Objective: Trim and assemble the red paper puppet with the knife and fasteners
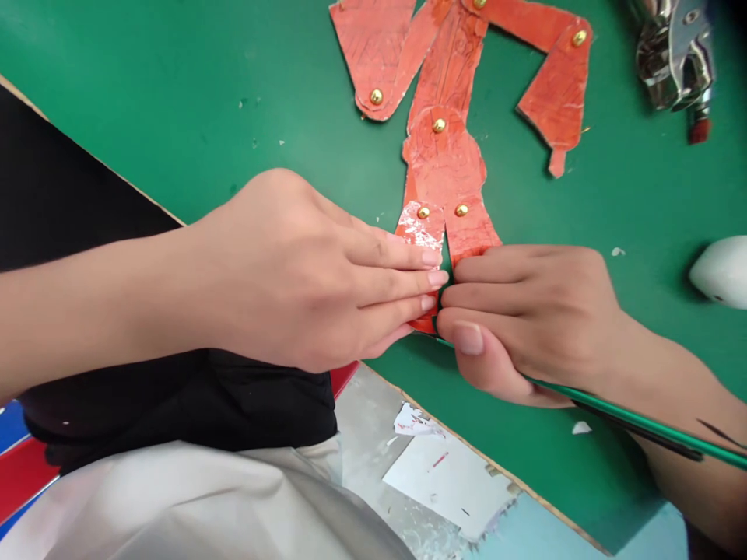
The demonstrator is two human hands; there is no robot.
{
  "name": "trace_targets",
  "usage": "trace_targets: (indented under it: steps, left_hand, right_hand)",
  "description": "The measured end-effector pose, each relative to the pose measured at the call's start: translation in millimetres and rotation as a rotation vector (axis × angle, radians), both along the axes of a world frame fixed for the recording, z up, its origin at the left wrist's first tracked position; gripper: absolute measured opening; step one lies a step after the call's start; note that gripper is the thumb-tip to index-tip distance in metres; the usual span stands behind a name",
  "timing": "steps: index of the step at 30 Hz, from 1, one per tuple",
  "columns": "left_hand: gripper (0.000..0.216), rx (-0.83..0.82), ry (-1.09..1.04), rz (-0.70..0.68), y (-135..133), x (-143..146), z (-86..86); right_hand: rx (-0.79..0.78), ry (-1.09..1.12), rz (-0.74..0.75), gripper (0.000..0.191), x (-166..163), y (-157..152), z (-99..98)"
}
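A red-orange cardboard puppet (447, 163) with jointed limbs lies flat, its parts joined by gold brass fasteners (439, 126). My left hand (327, 272) rests across its left leg (421, 227), fingers stretched out side by side. A glossy patch shines on top of that leg. Over the right leg (475, 233) is my right hand (525, 303), with its fingers bent and close together and the thumb low beside them. Their tips are hidden. The lower legs are mostly covered by both hands. A thin green-and-black strip (659, 435) crosses my right wrist; I cannot make out what it is.
Green tabletop (280, 101) lies under the puppet. A shiny metal tool (677, 58) and a red-tipped brush (700, 128) are at the top right. A white rounded object (724, 272) stands at the right edge. Scraps of paper (449, 478) lie below the table edge.
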State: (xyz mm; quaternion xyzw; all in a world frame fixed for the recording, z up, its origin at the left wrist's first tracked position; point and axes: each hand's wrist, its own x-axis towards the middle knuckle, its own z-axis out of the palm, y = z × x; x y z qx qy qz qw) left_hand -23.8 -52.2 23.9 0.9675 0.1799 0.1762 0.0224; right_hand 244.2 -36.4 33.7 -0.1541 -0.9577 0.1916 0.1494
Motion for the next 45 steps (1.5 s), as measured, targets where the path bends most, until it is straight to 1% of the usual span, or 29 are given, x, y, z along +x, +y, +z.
trace_targets:
  steps: [4, 7, 11, 13, 16, 19, 27, 35, 40, 45]
  left_hand:
    - [0.038, 0.042, 0.038, -0.007, 1, -1, 0.0]
    - [0.039, 0.039, -0.024, -0.006, -3, 4, -2.5]
    - [0.031, 0.024, -0.160, 0.082, -6, 10, -5.4]
    - [0.030, 0.033, -0.141, 0.093, -5, 10, -3.1]
    - [0.034, 0.046, -0.035, 0.048, -2, 9, 3.7]
    - [0.036, 0.047, -0.016, 0.038, -1, 8, 7.8]
    - [0.037, 0.034, -0.020, 0.066, -3, 7, 3.4]
    - [0.035, -0.001, -0.034, 0.060, -3, 7, 4.8]
    - [0.035, -0.049, -0.028, 0.058, -3, 6, 3.4]
    - [0.036, -0.015, -0.034, 0.045, -3, 5, 3.3]
  right_hand:
    - [0.038, -0.037, 0.110, 0.043, 0, 10, 2.8]
    - [0.046, -0.057, 0.165, 0.041, 0, 16, 4.3]
    - [0.054, -0.063, 0.207, 0.040, 1, 19, 2.2]
    - [0.058, -0.044, 0.208, 0.041, 2, 19, 0.3]
    - [0.071, -0.026, 0.211, 0.041, 2, 18, -1.6]
    - [0.076, -0.026, 0.217, 0.041, 3, 18, -2.4]
    - [0.066, -0.017, 0.228, 0.041, 3, 19, -3.4]
    - [0.080, 0.000, 0.228, 0.044, 4, 20, -4.5]
    - [0.033, 0.015, 0.216, 0.040, 4, 19, -4.4]
    - [-0.004, 0.040, 0.199, 0.040, 3, 19, -4.3]
